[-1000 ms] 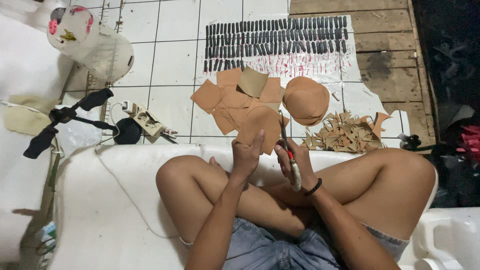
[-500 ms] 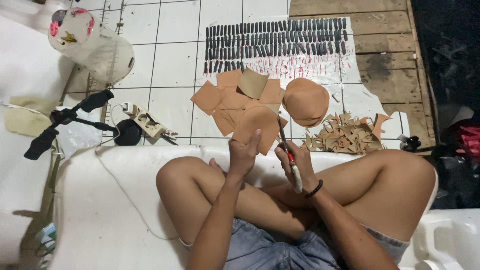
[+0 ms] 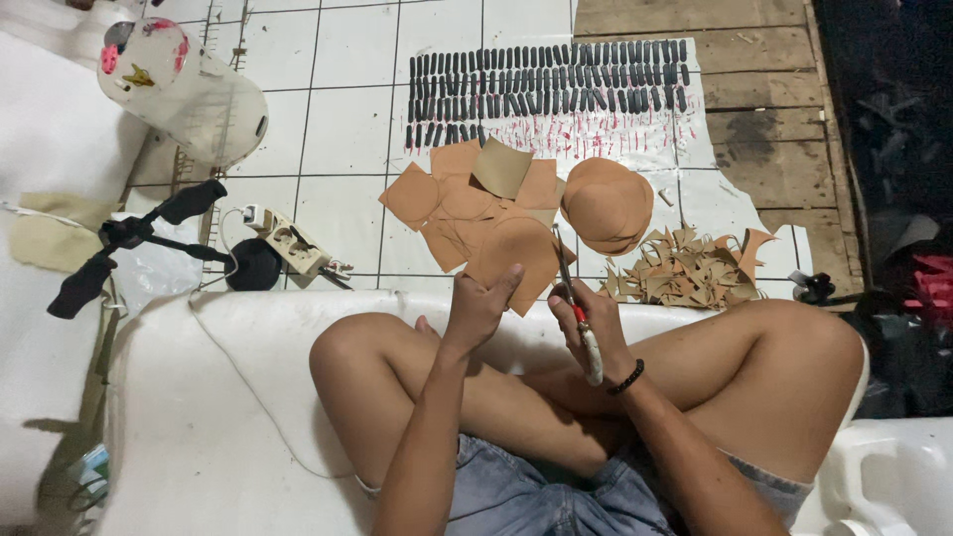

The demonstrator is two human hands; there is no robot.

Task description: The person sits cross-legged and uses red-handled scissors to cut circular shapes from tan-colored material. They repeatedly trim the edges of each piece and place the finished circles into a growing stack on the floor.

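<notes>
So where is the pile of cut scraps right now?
In the head view, the scrap pile lies on the floor, right of centre, just beyond the right knee, beside the stacked round pieces.

A tan, rounded leather-like sheet (image 3: 518, 260) held upright, with red-handled, pale-ended scissors (image 3: 579, 318) cutting along its right edge.

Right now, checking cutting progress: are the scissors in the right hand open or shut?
Cannot tell: the red-handled scissors in the right hand show as one thin line against the tan brown sheet.
</notes>
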